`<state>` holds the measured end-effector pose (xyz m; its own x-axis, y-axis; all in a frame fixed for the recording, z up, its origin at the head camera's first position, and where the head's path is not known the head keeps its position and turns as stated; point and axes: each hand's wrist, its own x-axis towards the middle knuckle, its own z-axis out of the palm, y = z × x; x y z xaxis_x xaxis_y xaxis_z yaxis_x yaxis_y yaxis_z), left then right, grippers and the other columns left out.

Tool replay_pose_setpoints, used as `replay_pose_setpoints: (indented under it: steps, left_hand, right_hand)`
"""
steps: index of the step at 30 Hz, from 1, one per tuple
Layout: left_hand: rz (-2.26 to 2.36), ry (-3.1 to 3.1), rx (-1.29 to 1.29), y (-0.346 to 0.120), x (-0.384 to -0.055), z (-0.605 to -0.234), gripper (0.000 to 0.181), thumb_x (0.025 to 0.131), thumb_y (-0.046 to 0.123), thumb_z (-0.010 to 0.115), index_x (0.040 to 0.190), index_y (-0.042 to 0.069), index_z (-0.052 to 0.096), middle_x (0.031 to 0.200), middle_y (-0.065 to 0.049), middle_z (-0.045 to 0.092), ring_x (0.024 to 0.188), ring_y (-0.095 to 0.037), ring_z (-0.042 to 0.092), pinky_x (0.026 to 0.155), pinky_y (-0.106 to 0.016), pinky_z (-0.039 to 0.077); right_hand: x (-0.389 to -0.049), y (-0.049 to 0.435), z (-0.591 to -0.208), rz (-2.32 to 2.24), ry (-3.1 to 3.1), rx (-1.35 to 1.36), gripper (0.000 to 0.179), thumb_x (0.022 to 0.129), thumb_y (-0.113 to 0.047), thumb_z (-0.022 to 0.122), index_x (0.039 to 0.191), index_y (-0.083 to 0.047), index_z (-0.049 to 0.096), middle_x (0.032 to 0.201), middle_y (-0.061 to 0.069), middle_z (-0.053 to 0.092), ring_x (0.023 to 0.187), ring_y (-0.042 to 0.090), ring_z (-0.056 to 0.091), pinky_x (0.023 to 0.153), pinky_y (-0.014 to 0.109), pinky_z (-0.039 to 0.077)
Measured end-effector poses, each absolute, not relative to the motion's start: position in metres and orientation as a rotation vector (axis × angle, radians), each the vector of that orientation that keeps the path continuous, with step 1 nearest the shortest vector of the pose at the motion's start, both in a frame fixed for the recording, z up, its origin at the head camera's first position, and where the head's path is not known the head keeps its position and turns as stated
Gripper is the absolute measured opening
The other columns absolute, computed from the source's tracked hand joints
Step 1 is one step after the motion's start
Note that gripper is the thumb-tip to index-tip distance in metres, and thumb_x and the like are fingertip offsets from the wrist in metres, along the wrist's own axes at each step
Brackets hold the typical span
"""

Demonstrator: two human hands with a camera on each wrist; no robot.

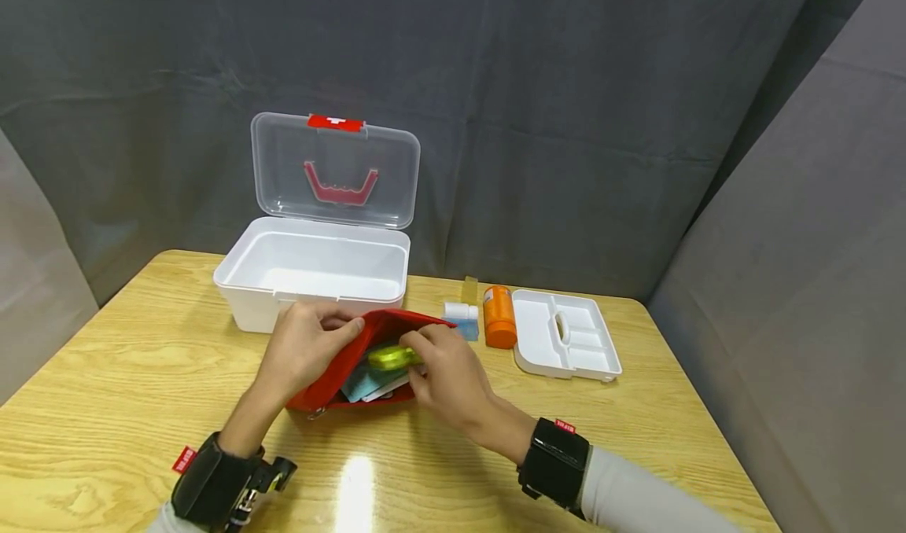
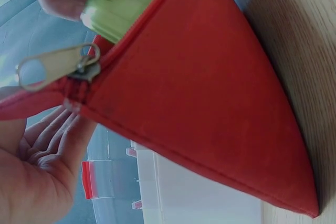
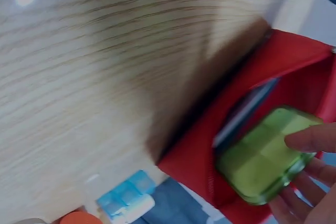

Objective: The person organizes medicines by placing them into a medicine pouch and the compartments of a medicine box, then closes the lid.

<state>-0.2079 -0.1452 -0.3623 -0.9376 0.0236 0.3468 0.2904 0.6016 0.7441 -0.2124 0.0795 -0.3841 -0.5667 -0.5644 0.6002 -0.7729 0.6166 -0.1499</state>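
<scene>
- Pinching a green case (image 3: 265,153) at the mouth of a red pouch (image 2: 199,87), a person's right grip (image 1: 449,372) works above a wood-grained bench (image 1: 141,376), thumb on one face and fingers about the edge.
- The relation that seems to matter most is case to pouch mouth: the case sits within the opening, over the packets inside, just to the left of the right grip and touching its fingertips. Its long axis appears to run roughly along the opening.
- The right grip, closed to the thickness of the case, is the nearer of the two; the left grip (image 1: 304,344) is on the pouch's other side, thumb and fingers pinching the rim and holding the mouth apart.
- Counted on the bench: one red pouch, one white box (image 1: 251,309) behind it with one clear lid (image 1: 336,156) raised, and one white divided tray (image 1: 538,344) at right.
- Between box and tray: one orange bottle (image 1: 499,317) just beside the tray, one blue case (image 1: 465,328), one small white container (image 1: 460,311) and one yellowish piece (image 1: 470,289).
- Inside the pouch, beneath the one green case, at least one teal packet (image 1: 368,384) and one white slip (image 1: 385,390) show; the full number cannot be told.
</scene>
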Motion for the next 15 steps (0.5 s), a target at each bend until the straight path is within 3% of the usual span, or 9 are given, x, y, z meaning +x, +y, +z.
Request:
replay_pose_setpoints:
  steps: [7, 15]
  left_hand:
    - [-1.257, -2.529, -0.251, -0.145, -0.208, -0.362, 0.012, 0.092, 0.014, 0.074, 0.092, 0.005, 0.08, 0.088, -0.009, 0.078, 0.08, -0.022, 0.074, 0.073, -0.04, 0.061]
    - [-1.244, -2.527, -0.242, -0.145, -0.208, -0.362, 0.012, 0.092, 0.014, 0.074, 0.094, 0.003, 0.08, 0.089, -0.01, 0.078, 0.082, -0.024, 0.075, 0.074, -0.042, 0.062]
  right_hand:
    - [-0.223, 0.073, -0.404, 0.413, -2.3, 1.102, 0.028, 0.078, 0.005, 0.065, 0.103, -0.008, 0.068, 0.092, 0.005, 0.063, 0.09, 0.021, 0.06, 0.084, 0.035, 0.051]
    - [-0.224, 0.063, -0.41, 0.324, -2.361, 1.104, 0.029, 0.081, 0.005, 0.065, 0.105, -0.01, 0.066, 0.095, 0.004, 0.063, 0.095, 0.022, 0.06, 0.085, 0.034, 0.05]
